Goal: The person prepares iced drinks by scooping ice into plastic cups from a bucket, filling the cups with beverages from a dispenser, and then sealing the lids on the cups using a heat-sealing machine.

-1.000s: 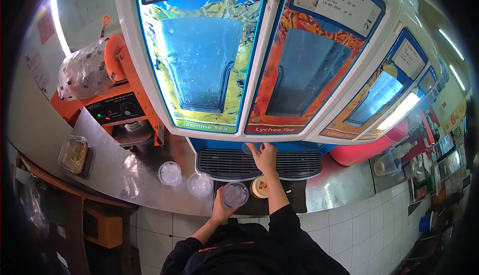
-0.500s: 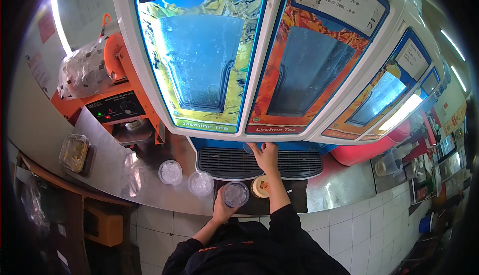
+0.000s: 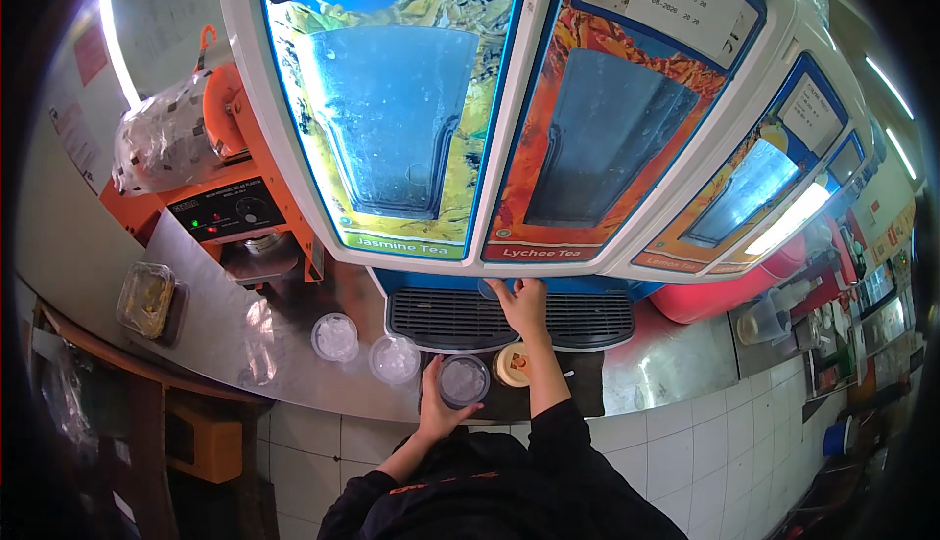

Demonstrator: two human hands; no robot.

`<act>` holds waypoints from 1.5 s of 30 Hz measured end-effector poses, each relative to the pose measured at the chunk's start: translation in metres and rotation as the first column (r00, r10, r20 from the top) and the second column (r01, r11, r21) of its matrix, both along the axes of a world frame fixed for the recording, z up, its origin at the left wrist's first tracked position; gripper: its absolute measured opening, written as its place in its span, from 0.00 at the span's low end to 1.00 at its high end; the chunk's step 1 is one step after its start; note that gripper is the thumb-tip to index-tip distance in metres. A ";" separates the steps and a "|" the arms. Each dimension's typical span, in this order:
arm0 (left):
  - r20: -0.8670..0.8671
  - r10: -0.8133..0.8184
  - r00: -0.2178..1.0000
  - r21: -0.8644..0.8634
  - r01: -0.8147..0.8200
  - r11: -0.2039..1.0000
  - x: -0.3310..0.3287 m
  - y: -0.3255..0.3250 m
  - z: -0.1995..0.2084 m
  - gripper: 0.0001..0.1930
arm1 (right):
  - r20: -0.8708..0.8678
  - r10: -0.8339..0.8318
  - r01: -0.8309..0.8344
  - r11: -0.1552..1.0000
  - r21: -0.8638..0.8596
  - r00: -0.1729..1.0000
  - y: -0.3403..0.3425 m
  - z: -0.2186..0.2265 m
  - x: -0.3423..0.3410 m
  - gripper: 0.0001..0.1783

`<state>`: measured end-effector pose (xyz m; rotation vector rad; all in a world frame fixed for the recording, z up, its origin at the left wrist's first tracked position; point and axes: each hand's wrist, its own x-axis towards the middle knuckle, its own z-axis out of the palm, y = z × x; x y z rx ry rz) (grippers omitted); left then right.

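Observation:
My left hand (image 3: 440,407) curls around the left and near sides of a clear plastic cup (image 3: 463,380) with ice in it, at the counter's front edge. Beneath the lower edge of the drink dispenser (image 3: 470,268), my right hand (image 3: 523,305) reaches over the drip tray (image 3: 446,320) with its fingers bent. A curved, see-through edge shows beside its thumb; the dispenser hides the rest. Two more clear cups of ice, a middle one (image 3: 395,360) and a left one (image 3: 335,337), stand left of my left hand. A round cream-coloured lid (image 3: 511,365) lies close to my right forearm.
An orange cup-sealing machine (image 3: 230,209) with a plastic film roll stands at the left. Nearby is a clear food box (image 3: 147,299). A dark mat (image 3: 585,383) lies on the steel counter (image 3: 658,369). Farther right are a red rounded container (image 3: 700,300) and a clear jug (image 3: 762,323).
My left hand has shifted its hold, and its thumb now lies along the near side of the ice cup. My right hand stays at nearly the same spot under the dispenser.

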<state>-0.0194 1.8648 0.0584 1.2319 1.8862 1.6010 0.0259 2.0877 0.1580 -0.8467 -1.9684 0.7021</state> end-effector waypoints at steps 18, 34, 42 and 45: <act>-0.061 0.018 0.998 -0.018 -0.019 1.000 0.000 -0.002 0.006 0.56 | 0.013 -0.005 0.005 1.000 0.009 1.000 -0.002 0.006 0.001 0.28; -0.099 0.027 0.995 -0.049 -0.032 0.998 0.001 -0.002 0.012 0.54 | -0.027 -0.002 0.004 0.999 0.048 1.000 -0.001 0.003 0.000 0.26; -0.092 0.037 0.995 -0.039 -0.041 0.998 0.003 -0.002 0.014 0.54 | 0.015 -0.032 0.032 0.999 0.034 0.999 0.001 -0.001 0.002 0.28; -0.123 0.051 0.991 -0.045 -0.057 0.997 0.002 -0.003 0.014 0.54 | -0.043 -0.001 0.002 1.000 0.025 0.999 -0.003 0.004 -0.001 0.26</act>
